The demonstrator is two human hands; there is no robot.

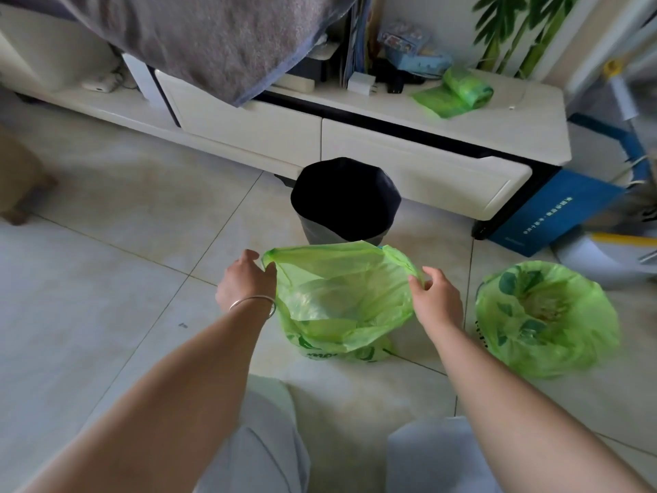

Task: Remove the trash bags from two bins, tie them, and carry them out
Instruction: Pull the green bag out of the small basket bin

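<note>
I had the green bag (341, 300) out on the floor tiles (106, 279), just near of the dark bin (343, 204), w/ its mouth stretched wide between both hands. My left hand (247, 279) pinched the left edge of the rim, thumb and fingers closed on the plastic; silver bangle (254, 302) sat at that wrist. My right hand (435, 297) held the right edge the same way, fingers curled onto the film. Bag bottom rested on the tile, top edge lifted.

Second green bag (545, 318) sat to the right, well apart from my hands, mouth open, some rubbish inside, not tied; couldn't tell if a bin was under it. Dark bin looked black inside, so liner or none, can't say. Roll of spare green bags (462, 92) lay on the low white cabinet (409, 151) at the far side.

Step in hand, imo: tying bag no. 1. Next move would call for bringing both rim edges together over the middle, squeezing air out, twisting or crossing the two ends into a knot, keeping tension so thin film wouldn't tear. Then same for the right bag before carrying both out.
</note>
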